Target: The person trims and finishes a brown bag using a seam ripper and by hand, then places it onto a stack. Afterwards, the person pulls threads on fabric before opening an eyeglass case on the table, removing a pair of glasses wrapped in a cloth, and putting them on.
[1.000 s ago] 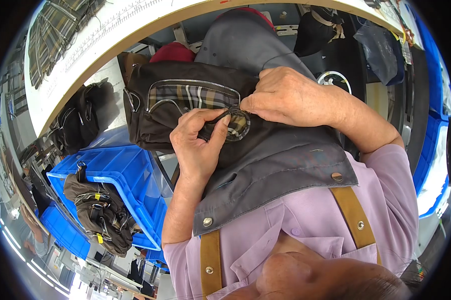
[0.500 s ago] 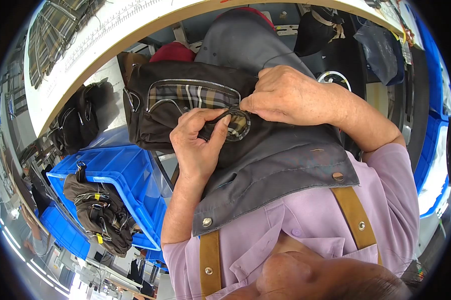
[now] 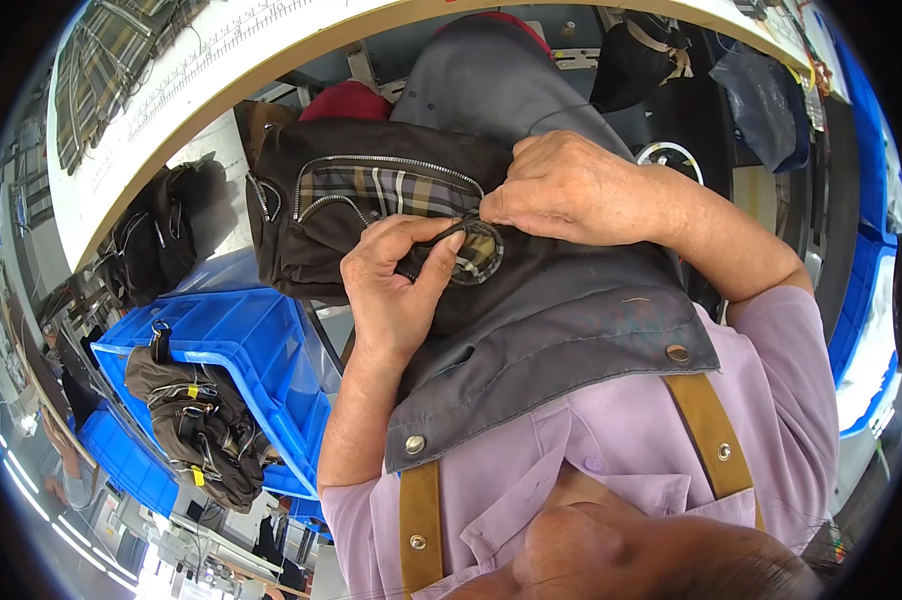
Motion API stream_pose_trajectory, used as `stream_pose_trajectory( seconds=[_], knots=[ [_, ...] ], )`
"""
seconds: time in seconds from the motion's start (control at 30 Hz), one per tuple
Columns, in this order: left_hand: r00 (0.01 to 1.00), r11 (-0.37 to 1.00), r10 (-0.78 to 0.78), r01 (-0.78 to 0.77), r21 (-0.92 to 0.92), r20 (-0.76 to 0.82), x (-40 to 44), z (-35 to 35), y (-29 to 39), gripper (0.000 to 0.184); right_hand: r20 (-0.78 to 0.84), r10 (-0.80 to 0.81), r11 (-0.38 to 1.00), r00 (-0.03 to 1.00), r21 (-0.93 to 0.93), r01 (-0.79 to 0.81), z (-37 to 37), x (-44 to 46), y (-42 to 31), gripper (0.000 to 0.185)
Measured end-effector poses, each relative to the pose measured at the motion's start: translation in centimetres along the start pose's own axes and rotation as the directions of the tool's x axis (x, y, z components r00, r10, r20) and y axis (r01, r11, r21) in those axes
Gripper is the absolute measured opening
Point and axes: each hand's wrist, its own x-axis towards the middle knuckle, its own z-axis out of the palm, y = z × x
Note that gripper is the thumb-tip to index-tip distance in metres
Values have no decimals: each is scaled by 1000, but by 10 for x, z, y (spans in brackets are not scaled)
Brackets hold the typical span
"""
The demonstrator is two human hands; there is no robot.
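Two bare hands meet at one brown bag (image 3: 316,262), which lies across the person's lap, against the grey apron (image 3: 571,345). The left hand (image 3: 396,275) has its grip closed, thumb and finger pinching the bag's dark edge beside a round plaid piece (image 3: 484,262). The right hand (image 3: 571,195) is curled, its grip closed at the same edge, thumb and finger pinching the bag just beyond the left fingertips; exactly which layers it holds is too small to tell. A silver zip (image 3: 386,159) curves over the bag, with plaid lining (image 3: 401,188) showing below it.

Ahead and to the left, the white table (image 3: 241,72) has ruler marks along it and plaid pieces (image 3: 121,60) near its far left corner. Near the left forearm stands a blue bin (image 3: 281,350), with dark bags (image 3: 203,425) heaped at its side. Another dark bag (image 3: 156,240) sits between the bin and the table. A white ring (image 3: 668,150) shows behind the right wrist.
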Motion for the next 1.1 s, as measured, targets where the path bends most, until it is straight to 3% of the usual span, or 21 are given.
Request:
stream_pose_trajectory(
  seconds=[1.1],
  knots=[
    [996,996,-5,13,-84,90,-2,-2,-14,15,-107,-30,995,994,91,40,27,-4,12,9]
  ],
)
